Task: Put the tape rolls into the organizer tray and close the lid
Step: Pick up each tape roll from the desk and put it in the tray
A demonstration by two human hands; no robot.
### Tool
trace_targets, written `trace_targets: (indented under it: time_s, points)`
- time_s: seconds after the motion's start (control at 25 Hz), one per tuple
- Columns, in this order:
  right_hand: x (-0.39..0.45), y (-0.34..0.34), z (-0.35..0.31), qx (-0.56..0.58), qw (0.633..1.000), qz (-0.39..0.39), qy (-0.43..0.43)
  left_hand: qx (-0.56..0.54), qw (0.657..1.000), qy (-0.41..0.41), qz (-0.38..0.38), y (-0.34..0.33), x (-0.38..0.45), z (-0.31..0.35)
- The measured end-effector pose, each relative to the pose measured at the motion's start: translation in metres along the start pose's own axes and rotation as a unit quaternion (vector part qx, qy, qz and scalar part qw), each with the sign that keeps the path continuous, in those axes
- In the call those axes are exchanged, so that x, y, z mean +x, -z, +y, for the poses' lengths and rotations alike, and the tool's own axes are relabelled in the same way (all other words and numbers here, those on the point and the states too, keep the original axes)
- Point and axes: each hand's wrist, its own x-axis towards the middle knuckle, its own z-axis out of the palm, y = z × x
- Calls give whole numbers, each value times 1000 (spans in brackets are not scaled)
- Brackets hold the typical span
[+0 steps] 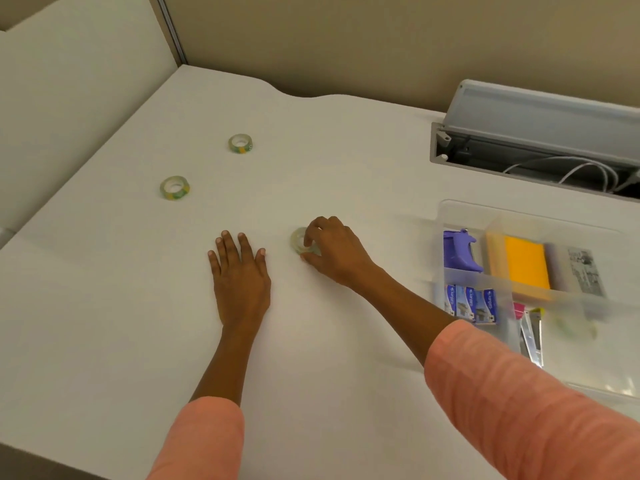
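The right hand (332,251) is pinching, apparently, the nearest tape roll (300,240); the left hand (240,271) is lying spread on the bench (329,161). Lifting it straight up should prevent slipping.

Both arms wear long sleeves of a salmon-pink knit fabric with a faint ribbed, blocky texture: the left sleeve (204,441) ends partway along the forearm, and the right sleeve (519,403) likewise stops short of the wrist. Beyond the cuffs the forearms are bare. The left hand (240,278) and the right hand (337,252) are bare too, with short, plain nails and no rings, watch or bracelet visible.
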Motion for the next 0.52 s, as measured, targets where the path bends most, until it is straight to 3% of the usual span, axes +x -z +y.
trace_targets:
  time_s: [0.24, 0.52]
  points:
    - [-29, 11, 19, 96, 993, 40, -53, 5, 1000, -10, -10, 5, -3, 2]
    - [-82, 51, 37, 192, 966, 156, -78, -63, 998, -11, -25, 11, -13, 12]
